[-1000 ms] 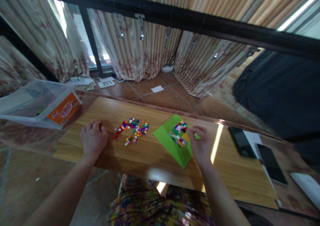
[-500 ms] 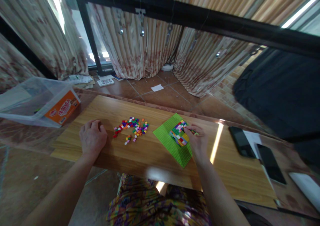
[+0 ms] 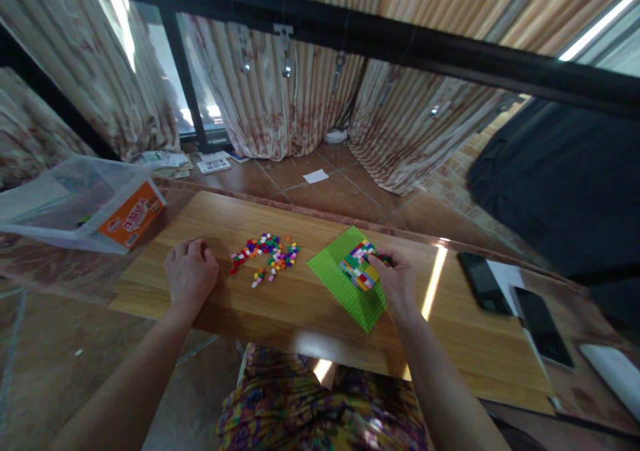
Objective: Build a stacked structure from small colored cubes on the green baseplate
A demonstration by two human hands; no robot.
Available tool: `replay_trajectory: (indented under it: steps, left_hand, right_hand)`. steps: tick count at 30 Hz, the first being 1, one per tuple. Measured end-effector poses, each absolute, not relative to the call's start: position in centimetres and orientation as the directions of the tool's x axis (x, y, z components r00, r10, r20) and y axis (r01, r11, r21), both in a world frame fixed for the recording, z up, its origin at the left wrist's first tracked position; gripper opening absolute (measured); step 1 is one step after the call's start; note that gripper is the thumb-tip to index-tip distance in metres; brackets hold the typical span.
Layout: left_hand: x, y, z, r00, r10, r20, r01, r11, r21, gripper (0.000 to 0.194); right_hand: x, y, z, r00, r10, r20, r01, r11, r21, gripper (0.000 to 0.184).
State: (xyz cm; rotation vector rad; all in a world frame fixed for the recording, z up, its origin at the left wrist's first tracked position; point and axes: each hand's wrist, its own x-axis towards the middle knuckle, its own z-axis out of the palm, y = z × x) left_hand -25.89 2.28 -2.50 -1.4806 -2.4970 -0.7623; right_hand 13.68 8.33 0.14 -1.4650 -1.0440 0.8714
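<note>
Many-coloured toy bricks are joined into a small low block structure on a green studded baseplate. My right hand is at the structure's right side, thumb on its top and fingers bent round the far right edge. Those fingers hide part of the structure, so any small loose brick between them cannot be seen. Left of the baseplate lies a scattered pile of small loose bricks. Beside that pile, my left hand rests palm down on the wooden board with its fingers curled and nothing visible in it.
The wooden board spans the low table. At the left stands a clear plastic bin with an orange label. Two dark phones and white paper lie on the right. Curtains hang behind, with papers on the tiled floor.
The view has shifted slightly. My right hand's fingers have drawn in closer round the right edge of the block structure. My left hand stays resting on the board.
</note>
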Motion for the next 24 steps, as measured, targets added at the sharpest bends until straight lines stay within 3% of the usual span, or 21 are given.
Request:
replay_trajectory:
  steps: [4, 8, 11, 14, 17, 20, 24]
  left_hand:
    - [-25.7, 2.3, -2.3, -0.514, 0.781, 0.356, 0.850, 0.406, 0.336, 0.042]
    - [-25.6, 2.3, -2.0, -0.518, 0.784, 0.342, 0.847, 0.415, 0.332, 0.041]
    - [-25.4, 2.3, -1.9, -0.527, 0.779, 0.339, 0.840, 0.419, 0.344, 0.041]
    - [-25.3, 2.2, -1.8, -0.528, 0.779, 0.339, 0.841, 0.422, 0.339, 0.041]
    - [-25.2, 2.1, -1.9, -0.530, 0.781, 0.330, 0.841, 0.433, 0.324, 0.039]
    - [-25.1, 2.1, -2.1, -0.539, 0.779, 0.322, 0.836, 0.448, 0.316, 0.039]
    - [-25.1, 2.1, -2.2, -0.542, 0.776, 0.323, 0.835, 0.453, 0.312, 0.038]
  right_hand:
    - [14.2, 7.6, 0.8, 0.327, 0.942, 0.073, 0.156, 0.022, -0.987, 0.049]
    - [14.5, 6.4, 3.2, 0.450, 0.851, 0.271, 0.272, 0.158, -0.949, 0.034]
    - [13.5, 5.5, 4.9, 0.440, 0.825, 0.354, 0.327, 0.220, -0.919, 0.024]
    - [11.3, 4.6, 5.3, 0.316, 0.885, 0.341, 0.316, 0.241, -0.918, 0.021]
    - [8.1, 3.7, 4.7, 0.078, 0.933, 0.351, 0.366, 0.301, -0.881, 0.019]
    - [4.6, 3.4, 3.7, -0.167, 0.912, 0.375, 0.380, 0.411, -0.829, 0.018]
    - [0.5, 4.8, 2.4, -0.331, 0.874, 0.357, 0.424, 0.476, -0.771, 0.018]
